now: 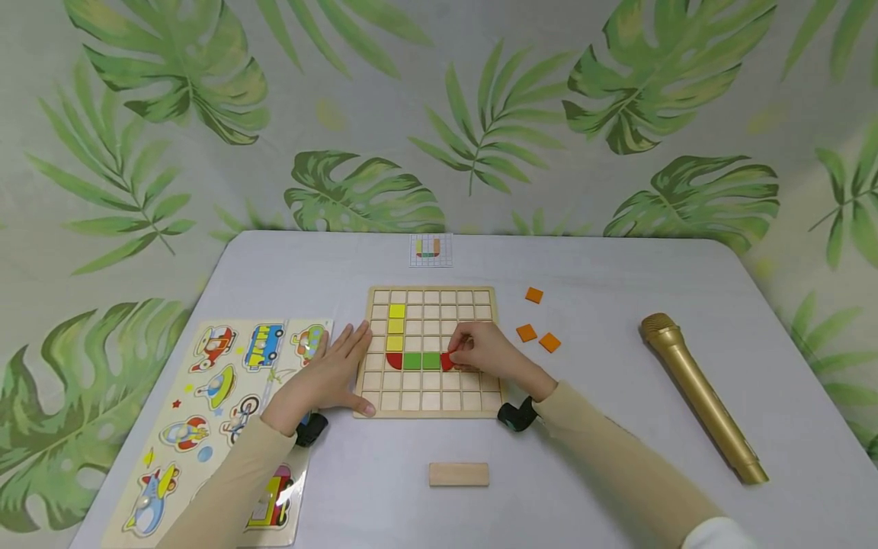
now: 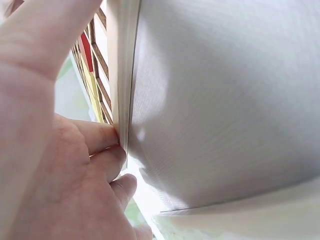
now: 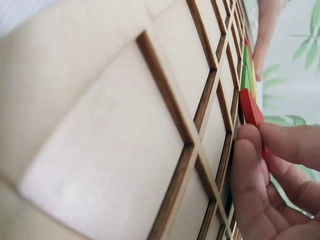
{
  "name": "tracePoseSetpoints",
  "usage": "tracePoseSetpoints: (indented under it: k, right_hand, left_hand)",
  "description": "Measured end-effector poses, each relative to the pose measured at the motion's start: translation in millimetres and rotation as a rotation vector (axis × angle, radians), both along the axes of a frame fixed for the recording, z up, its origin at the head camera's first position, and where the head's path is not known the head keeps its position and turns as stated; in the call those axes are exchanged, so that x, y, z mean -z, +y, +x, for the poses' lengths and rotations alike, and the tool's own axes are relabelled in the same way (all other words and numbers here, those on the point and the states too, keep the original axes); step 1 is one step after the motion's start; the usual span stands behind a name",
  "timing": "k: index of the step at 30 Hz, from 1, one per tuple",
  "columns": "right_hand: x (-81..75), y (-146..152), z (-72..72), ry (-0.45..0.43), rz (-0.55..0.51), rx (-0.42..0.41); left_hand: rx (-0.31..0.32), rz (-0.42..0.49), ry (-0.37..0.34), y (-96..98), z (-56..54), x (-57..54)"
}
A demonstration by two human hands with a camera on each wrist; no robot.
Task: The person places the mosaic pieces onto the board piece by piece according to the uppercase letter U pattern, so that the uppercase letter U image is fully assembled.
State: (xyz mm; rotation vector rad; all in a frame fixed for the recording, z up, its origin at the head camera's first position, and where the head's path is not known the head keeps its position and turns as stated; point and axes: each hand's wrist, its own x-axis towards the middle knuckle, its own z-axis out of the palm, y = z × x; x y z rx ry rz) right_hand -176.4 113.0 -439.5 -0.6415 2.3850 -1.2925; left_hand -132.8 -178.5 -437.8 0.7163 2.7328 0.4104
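A wooden grid board (image 1: 432, 415) lies mid-table. My left hand (image 1: 325, 377) rests along its left edge, fingers straight and spread, thumb by the near corner. In the left wrist view, fingertips (image 2: 117, 160) touch the board's side. Between thumb and fingers, my right hand (image 1: 483, 351) pinches a red tile (image 3: 251, 107) at the right end of a row on the grid. Two green tiles (image 1: 421, 361) sit left of it, then a red rounded corner tile (image 1: 394, 361). Above that corner stands a column of yellow tiles (image 1: 396, 326). The right fingers partly hide the pinched tile.
Several orange tiles (image 1: 527, 332) lie right of the board. A pattern card (image 1: 430, 250) is behind it, and a wooden block (image 1: 459, 474) in front. A vehicle puzzle board (image 1: 206, 396) lies at left, partly under the left arm. A gold microphone (image 1: 703, 396) lies at right.
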Motion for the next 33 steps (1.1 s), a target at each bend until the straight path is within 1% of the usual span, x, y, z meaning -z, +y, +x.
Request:
tracePoseSetpoints:
  k: [6,12,20,29,33]
  right_hand:
    - [-1.8,-3.4,3.0,0.089,0.108,0.039]
    - [-2.7,-3.3,3.3,0.117,0.158,0.056]
    - [-3.9,-4.2,2.3,0.126,0.165,-0.008]
    - [-5.2,-5.7,1.4,0.168,0.200,-0.062]
    - [-4.9,-6.9,0.8,0.178,0.210,-0.073]
  left_hand:
    - [-0.003,-0.002,-0.007,-0.2,-1.0,0.8]
    - [-0.006,-0.004,-0.014,-0.8,-2.2,1.7]
    - [-0.005,0.002,-0.011,-1.0,-1.0,0.7]
    - [0.004,0.001,0.004,-0.2,0.2,-1.1]
    - [0.000,0.005,0.003,-0.3,0.5,-0.9]
